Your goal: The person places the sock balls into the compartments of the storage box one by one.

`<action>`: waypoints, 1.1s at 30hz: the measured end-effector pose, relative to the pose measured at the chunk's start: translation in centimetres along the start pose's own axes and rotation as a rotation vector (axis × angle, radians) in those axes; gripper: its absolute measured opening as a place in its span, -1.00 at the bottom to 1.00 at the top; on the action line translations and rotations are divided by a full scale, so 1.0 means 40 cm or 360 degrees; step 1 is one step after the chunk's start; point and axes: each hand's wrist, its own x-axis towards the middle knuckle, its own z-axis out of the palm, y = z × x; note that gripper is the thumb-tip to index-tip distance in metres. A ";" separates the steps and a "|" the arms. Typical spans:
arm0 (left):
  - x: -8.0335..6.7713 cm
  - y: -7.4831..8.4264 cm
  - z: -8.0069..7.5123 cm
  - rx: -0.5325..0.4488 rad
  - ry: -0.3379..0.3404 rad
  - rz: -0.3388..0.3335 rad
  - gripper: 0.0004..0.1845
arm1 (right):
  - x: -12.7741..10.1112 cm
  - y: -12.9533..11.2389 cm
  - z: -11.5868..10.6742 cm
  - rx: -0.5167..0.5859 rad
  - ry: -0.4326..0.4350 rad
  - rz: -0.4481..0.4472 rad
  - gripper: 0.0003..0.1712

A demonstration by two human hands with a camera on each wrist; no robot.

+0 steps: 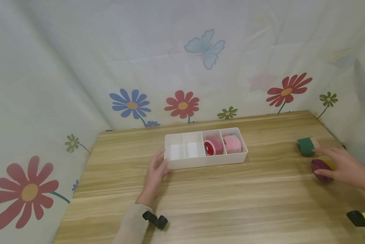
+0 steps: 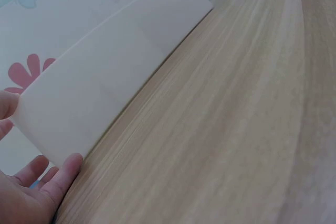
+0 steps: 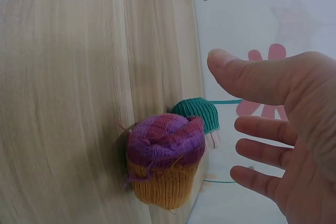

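Note:
My left hand (image 1: 157, 165) rests against the left end of a white divided box (image 1: 207, 162), with fingertips at its near corner. The left wrist view shows loosely bent fingers (image 2: 68, 167) along the box's end. In the box's two right compartments sit a dark pink rolled sock (image 1: 216, 146) with a red-and-white pattern and a pale pink rolled sock (image 1: 233, 144). At the table's right, my right hand (image 1: 342, 167) reaches over a purple-and-mustard rolled sock (image 3: 165, 156), thumb and fingers spread apart. Just behind that lies a green rolled sock (image 1: 306, 146) with a pale end.
The wood-grain table (image 1: 200, 203) meets a white curtain (image 1: 158, 51) printed with flowers and a butterfly at the back and sides. The box's two left compartments show their bare white floors. Black straps with cameras sit on both wrists.

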 end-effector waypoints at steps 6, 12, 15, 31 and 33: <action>0.000 0.001 0.000 0.0026 -0.0012 0.0005 -0.48 | -0.013 0.025 0.013 -0.0007 0.0021 -0.0010 -0.19; -0.002 0.004 -0.001 0.0013 -0.0018 -0.0001 -0.50 | -0.023 0.050 0.028 -0.0080 0.0040 -0.0128 -0.18; -0.003 0.005 -0.002 0.0000 -0.0016 -0.0005 -0.52 | -0.029 0.063 0.037 -0.0117 0.0067 -0.0192 -0.17; 0.004 -0.011 -0.008 0.0016 -0.0011 -0.0001 -0.49 | -0.052 0.068 0.059 -0.0050 -0.0203 0.0102 -0.11; 0.010 -0.024 -0.014 0.0003 -0.0010 0.0005 -0.48 | -0.049 0.069 0.061 -0.0039 -0.0202 0.0107 -0.13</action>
